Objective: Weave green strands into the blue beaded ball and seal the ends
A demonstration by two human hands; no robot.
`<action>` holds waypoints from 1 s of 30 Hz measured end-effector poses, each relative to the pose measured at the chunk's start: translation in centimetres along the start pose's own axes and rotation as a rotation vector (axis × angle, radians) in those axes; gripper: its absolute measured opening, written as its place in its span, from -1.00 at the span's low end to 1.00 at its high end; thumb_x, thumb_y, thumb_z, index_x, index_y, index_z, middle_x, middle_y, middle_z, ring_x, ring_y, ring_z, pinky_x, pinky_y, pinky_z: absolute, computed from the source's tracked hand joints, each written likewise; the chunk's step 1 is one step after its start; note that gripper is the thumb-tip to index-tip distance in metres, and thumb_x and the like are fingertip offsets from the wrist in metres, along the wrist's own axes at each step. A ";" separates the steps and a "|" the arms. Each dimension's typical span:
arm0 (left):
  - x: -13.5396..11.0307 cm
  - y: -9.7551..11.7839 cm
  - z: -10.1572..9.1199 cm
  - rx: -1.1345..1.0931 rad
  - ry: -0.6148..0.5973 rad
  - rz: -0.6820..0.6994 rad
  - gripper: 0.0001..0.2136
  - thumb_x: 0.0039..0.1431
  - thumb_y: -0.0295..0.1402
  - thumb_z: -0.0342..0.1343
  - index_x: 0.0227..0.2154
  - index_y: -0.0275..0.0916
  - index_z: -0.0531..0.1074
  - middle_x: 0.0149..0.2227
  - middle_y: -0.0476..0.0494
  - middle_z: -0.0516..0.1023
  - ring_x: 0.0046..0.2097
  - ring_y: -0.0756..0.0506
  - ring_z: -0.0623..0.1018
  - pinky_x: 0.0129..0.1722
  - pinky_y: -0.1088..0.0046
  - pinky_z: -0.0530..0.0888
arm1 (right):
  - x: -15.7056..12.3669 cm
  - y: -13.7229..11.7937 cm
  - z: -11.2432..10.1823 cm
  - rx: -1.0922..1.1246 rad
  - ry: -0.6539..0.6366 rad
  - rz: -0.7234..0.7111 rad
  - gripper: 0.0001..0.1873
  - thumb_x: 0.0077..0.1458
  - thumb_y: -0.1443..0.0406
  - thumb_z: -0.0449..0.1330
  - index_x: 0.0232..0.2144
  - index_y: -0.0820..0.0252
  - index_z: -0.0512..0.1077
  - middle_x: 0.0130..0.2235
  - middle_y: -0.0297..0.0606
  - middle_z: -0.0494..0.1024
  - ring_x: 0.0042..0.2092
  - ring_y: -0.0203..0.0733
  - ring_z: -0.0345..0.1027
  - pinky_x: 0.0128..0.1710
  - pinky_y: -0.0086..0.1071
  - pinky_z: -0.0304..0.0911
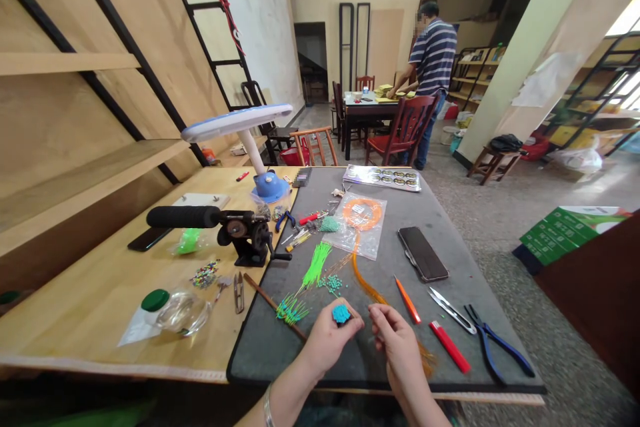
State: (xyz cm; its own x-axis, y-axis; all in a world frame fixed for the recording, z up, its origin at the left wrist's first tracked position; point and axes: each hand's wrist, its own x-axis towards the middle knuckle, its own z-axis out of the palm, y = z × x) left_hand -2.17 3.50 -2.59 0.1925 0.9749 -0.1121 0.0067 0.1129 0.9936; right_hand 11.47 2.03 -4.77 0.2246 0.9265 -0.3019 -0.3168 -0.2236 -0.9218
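Head view: one turquoise cluster [341, 314], clasped in left hand [326, 335], face upward (long axis hidden); right hand [399, 339] just rightward, apart, pinched closed, contents indiscernible.

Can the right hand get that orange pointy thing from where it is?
Probably yes: the orange pointy thing lies on the gray mat close to the right hand, and nothing seems to stand between them. Its fingertips look pinched, so they would likely need to open first.
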 end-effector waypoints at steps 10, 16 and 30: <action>0.1 -0.4 0.2 0.050 -0.026 0.046 -0.87 0.00 -0.37 0.19 -0.53 -0.28 0.37 -0.51 -0.01 0.41 -0.43 -0.01 0.36 -0.36 0.48 0.29 | 0.8 0.1 0.2 0.043 0.034 -0.001 -0.62 -0.24 0.03 0.37 -0.48 0.19 0.44 -0.58 -0.44 0.30 -0.55 -0.37 0.11 -0.66 -0.55 -0.02; 0.1 -0.5 0.2 0.064 -0.047 0.057 -0.88 0.00 -0.37 0.18 -0.53 -0.28 0.37 -0.51 -0.02 0.41 -0.41 -0.02 0.37 -0.35 0.47 0.31 | 0.8 0.1 0.4 0.066 0.015 0.021 -0.62 -0.27 0.04 0.38 -0.52 0.19 0.42 -0.58 -0.44 0.28 -0.54 -0.37 0.09 -0.67 -0.56 -0.04; 0.7 0.0 -2.6 -0.356 -0.150 -0.323 -0.66 -0.08 -0.16 0.28 -0.35 -0.37 0.52 -0.54 0.00 0.35 -0.60 0.16 0.13 -0.64 0.57 -0.13 | -1.0 -1.6 -0.3 -0.170 -0.389 -0.026 -0.55 -0.10 -0.08 0.24 -0.54 0.18 0.32 -0.51 -0.35 0.37 -0.44 -0.28 0.23 -0.58 -0.50 0.19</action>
State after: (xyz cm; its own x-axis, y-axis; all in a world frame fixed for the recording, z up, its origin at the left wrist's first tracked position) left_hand -4.64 4.69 -2.66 0.3750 0.8437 -0.3841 -0.2409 0.4888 0.8385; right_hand 11.97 1.35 -3.08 -0.1448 0.9703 -0.1938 -0.1523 -0.2154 -0.9646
